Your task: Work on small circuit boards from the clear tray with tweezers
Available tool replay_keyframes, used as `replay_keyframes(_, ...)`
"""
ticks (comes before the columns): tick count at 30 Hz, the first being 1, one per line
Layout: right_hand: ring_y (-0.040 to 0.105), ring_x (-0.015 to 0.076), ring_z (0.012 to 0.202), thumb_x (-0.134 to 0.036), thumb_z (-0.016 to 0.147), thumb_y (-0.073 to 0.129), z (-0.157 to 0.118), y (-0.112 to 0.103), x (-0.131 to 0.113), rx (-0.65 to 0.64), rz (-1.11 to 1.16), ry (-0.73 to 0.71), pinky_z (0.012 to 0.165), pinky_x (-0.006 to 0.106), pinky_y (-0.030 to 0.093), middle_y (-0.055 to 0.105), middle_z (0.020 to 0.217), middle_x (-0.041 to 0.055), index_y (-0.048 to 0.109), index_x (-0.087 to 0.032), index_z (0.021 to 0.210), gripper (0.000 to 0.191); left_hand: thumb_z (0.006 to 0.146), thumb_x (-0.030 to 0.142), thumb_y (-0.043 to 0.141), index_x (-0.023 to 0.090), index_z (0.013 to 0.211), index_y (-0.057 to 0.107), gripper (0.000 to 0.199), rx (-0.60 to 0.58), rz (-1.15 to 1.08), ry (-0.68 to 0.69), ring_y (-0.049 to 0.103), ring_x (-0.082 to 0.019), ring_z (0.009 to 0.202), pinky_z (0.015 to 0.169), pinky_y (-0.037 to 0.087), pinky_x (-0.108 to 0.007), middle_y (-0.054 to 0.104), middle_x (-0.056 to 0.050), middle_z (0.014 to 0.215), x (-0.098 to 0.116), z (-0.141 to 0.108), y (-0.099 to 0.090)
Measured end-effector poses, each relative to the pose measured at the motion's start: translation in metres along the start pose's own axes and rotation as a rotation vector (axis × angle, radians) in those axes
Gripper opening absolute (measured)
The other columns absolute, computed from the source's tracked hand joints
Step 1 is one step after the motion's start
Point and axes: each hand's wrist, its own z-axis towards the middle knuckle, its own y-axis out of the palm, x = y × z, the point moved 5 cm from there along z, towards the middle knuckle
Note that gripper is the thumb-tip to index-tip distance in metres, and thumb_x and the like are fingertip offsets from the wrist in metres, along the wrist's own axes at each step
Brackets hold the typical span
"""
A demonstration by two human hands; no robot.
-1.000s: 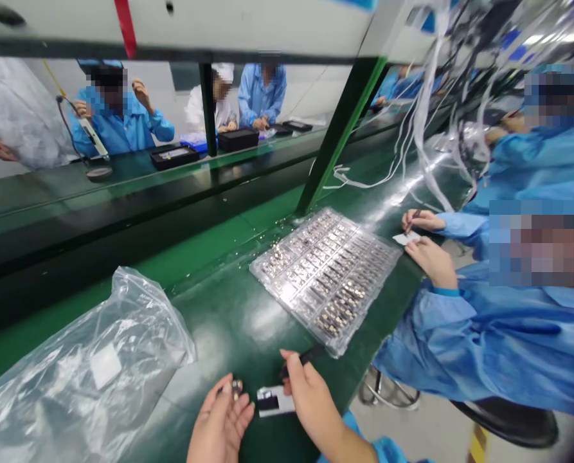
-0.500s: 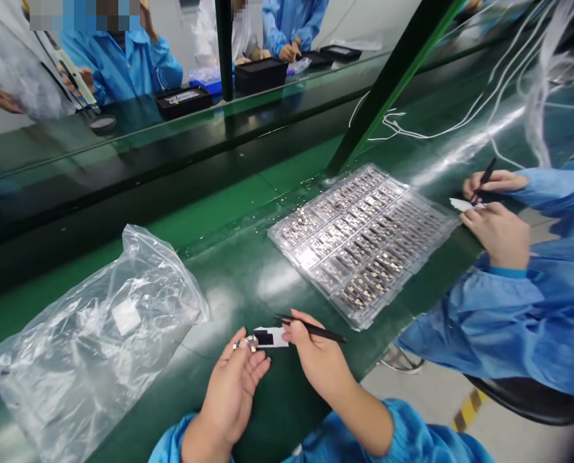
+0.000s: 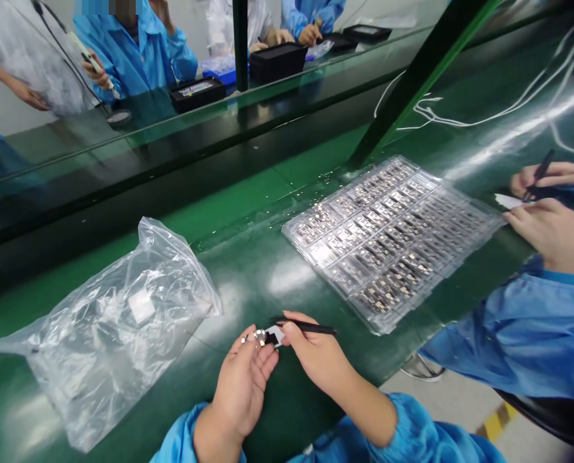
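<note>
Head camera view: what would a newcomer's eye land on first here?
The large clear tray of small metal parts dominates the middle of the green bench. Below it, at the bottom centre, the left hand holds a tiny metal part, while the right hand holds black tweezers. A crumpled clear plastic bag lies to the left.

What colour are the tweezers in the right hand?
The tweezers are black, as the head view shows.
</note>
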Motion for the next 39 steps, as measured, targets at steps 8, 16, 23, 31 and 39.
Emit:
replay_keyframes(8,0.062,0.0208,0.088,-0.046,0.068,0.062,-0.020,-0.004,0.008,0.031,0.051,0.036,0.080,0.033,0.053,0.064,0.098,0.0089,0.063,-0.017,0.093,0.039,0.082,0.020,0.050,0.013,0.114,0.043,0.033,0.023,-0.055,-0.040,0.060,-0.015,0.084,0.083,0.047,-0.029,0.061,-0.009,0.093,-0.003,-0.001,0.001)
replay_keyframes(16,0.063,0.0193,0.072,-0.040,0.071,0.057,-0.017,-0.008,0.004,0.167,-0.186,-0.181,0.067,0.030,0.057,0.065,0.080,0.0084,0.064,-0.016,0.079,0.027,0.081,0.023,0.052,0.014,0.116,0.041,0.038,0.017,-0.075,-0.071,0.059,-0.017,0.088,0.085,0.046,-0.031,0.060,-0.009,0.096,-0.005,0.000,0.000)
replay_keyframes(23,0.063,0.0181,0.072,-0.038,0.074,0.057,-0.019,-0.009,0.005,0.194,-0.265,-0.264,0.067,0.029,0.056,0.065,0.081,0.0090,0.064,-0.015,0.082,0.026,0.081,0.023,0.052,0.015,0.117,0.039,0.039,0.033,-0.062,-0.086,0.060,-0.016,0.087,0.083,0.047,-0.028,0.060,-0.009,0.095,-0.005,-0.001,0.000)
replay_keyframes(31,0.063,0.0170,0.069,-0.036,0.074,0.056,-0.017,-0.007,0.002,0.232,-0.292,-0.289,0.064,0.025,0.056,0.064,0.077,0.0087,0.063,-0.013,0.079,0.025,0.082,0.023,0.052,0.014,0.117,0.040,0.038,0.044,-0.058,-0.087,0.059,-0.015,0.087,0.082,0.047,-0.027,0.060,-0.008,0.095,-0.003,-0.002,0.001)
replay_keyframes(39,0.063,0.0189,0.070,-0.042,0.073,0.052,-0.014,-0.007,-0.002,0.168,-0.301,-0.147,0.065,0.028,0.055,0.065,0.077,0.0090,0.063,-0.015,0.076,0.030,0.082,0.022,0.052,0.014,0.116,0.040,0.038,0.053,-0.053,-0.081,0.060,-0.014,0.084,0.081,0.048,-0.026,0.061,-0.008,0.094,-0.002,-0.003,0.002)
